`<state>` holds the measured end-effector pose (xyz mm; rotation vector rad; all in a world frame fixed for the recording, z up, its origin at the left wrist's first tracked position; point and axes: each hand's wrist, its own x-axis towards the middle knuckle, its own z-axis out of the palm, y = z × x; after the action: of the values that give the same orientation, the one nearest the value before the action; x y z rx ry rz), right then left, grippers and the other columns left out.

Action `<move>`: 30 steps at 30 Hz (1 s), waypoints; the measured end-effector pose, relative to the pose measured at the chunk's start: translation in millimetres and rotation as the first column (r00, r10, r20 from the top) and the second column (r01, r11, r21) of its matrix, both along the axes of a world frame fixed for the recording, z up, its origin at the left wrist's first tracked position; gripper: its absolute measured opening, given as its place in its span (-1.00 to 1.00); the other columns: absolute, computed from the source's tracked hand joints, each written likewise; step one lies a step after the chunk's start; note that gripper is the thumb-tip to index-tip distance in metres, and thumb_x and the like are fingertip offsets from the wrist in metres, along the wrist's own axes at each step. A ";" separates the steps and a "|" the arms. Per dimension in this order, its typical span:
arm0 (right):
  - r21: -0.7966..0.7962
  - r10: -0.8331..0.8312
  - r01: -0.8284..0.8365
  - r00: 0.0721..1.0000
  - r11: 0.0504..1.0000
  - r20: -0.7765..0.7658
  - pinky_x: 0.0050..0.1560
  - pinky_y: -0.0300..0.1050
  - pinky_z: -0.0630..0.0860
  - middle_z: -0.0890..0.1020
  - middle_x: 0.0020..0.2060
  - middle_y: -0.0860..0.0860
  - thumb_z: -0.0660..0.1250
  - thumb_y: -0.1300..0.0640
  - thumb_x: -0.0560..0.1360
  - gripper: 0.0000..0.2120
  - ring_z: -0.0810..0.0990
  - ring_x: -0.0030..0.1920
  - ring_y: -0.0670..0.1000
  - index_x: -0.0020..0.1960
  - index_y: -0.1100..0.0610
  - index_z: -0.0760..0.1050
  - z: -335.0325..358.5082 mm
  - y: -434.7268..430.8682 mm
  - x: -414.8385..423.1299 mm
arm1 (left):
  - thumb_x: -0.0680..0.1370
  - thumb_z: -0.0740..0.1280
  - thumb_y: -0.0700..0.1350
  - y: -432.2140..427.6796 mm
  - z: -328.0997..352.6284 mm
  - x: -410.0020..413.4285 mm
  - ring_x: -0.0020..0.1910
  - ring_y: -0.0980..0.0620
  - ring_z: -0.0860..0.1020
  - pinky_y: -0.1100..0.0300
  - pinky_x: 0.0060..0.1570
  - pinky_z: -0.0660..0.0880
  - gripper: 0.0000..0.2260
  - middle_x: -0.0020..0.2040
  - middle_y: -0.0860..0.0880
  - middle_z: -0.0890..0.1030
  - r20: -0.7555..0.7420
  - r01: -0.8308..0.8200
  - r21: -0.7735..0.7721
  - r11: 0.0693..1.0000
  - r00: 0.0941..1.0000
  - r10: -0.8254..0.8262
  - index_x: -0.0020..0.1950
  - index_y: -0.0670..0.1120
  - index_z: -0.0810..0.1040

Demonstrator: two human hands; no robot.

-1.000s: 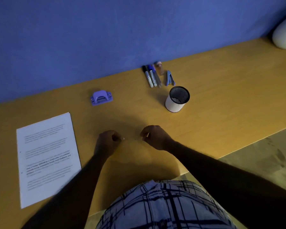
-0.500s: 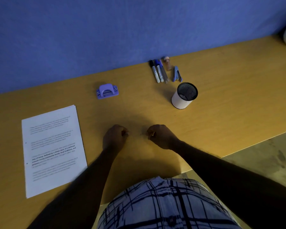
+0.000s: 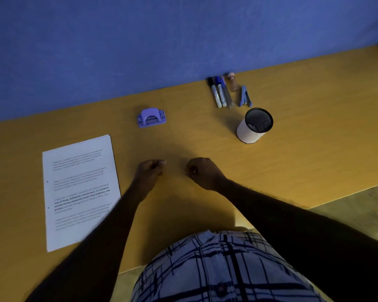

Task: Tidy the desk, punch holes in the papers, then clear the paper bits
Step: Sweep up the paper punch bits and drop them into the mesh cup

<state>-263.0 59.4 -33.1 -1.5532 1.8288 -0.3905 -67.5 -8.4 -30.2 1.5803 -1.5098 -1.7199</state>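
A stack of printed white papers (image 3: 79,188) lies at the left of the yellow desk (image 3: 314,138). A purple hole punch (image 3: 151,117) sits farther back near the blue wall, beyond my hands. My left hand (image 3: 150,171) and my right hand (image 3: 202,173) rest on the desk at the middle, a small gap between them. The fingers of both are curled into loose fists, and I see nothing held in either. No paper bits are visible on the desk in this dim light.
A white mesh pen cup (image 3: 254,126) stands at the right rear. Behind it lie several markers (image 3: 219,92), a small bottle (image 3: 232,80) and a blue stapler (image 3: 244,97). The desk's front edge runs diagonally at the right, with floor beyond.
The view has shifted, so everything sits a little to the right and higher in the frame. My two fists have drawn slightly apart and stay curled.
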 end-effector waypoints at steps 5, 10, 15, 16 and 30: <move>0.062 -0.174 0.163 0.938 0.985 0.300 -0.14 -0.29 0.50 0.63 -0.08 -0.02 0.35 0.18 0.54 -0.85 0.57 -0.16 -0.13 0.08 0.18 0.59 13.3 -14.2 13.5 | 0.60 0.27 -0.10 -0.4 19.4 -8.2 -0.13 0.05 0.52 0.16 -0.13 0.46 -0.88 -0.16 -0.05 0.55 -0.183 -0.082 0.206 0.975 0.976 0.120 -0.01 -0.10 0.58; -0.022 -0.277 0.415 0.643 0.909 0.714 -0.14 -0.18 0.57 0.65 -0.04 0.17 0.30 0.27 0.56 -0.83 0.61 -0.10 0.05 0.13 0.26 0.57 50.6 -22.4 13.1 | 0.60 0.27 -0.08 -11.2 38.6 -36.5 -0.10 0.04 0.57 0.15 -0.16 0.46 -0.82 -0.09 -0.07 0.64 -0.327 -0.061 0.197 0.979 0.937 0.124 0.04 -0.14 0.62; -0.242 -0.154 0.433 0.699 0.868 0.699 -0.17 -0.18 0.53 0.67 -0.11 0.08 0.34 0.31 0.53 -0.82 0.62 -0.13 0.02 0.11 0.23 0.60 64.6 -24.3 -21.3 | 0.60 0.29 -0.10 -23.7 61.2 -77.5 -0.20 0.09 0.54 0.19 -0.20 0.47 -0.82 -0.18 -0.04 0.61 -0.402 0.002 0.196 0.981 0.912 0.079 0.07 -0.16 0.62; -0.258 -0.164 0.451 0.705 0.854 0.690 -0.18 -0.20 0.51 0.67 -0.13 0.08 0.35 0.32 0.52 -0.83 0.62 -0.16 0.01 0.10 0.24 0.60 65.8 -24.2 -29.5 | 0.60 0.29 -0.10 -24.1 66.0 -88.8 -0.21 0.10 0.55 0.20 -0.22 0.47 -0.82 -0.20 -0.03 0.62 -0.409 0.015 0.201 0.980 0.910 0.070 0.07 -0.17 0.62; -0.274 -0.485 0.648 0.734 0.711 0.475 -0.04 0.02 0.64 0.73 -0.26 0.02 0.37 0.29 0.46 -0.88 0.68 -0.22 -0.05 -0.05 0.19 0.67 80.1 -2.8 -197.6 | 0.55 0.37 -0.04 -35.7 87.5 -280.4 -0.01 -0.12 0.67 -0.05 0.02 0.62 -0.76 -0.05 -0.21 0.69 -0.056 0.306 -0.161 0.938 0.946 -0.318 0.01 -0.22 0.66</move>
<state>-460.6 56.6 47.0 -0.9934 1.9619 -1.3741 -347.9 -44.2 57.3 1.2304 -1.8811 -1.7568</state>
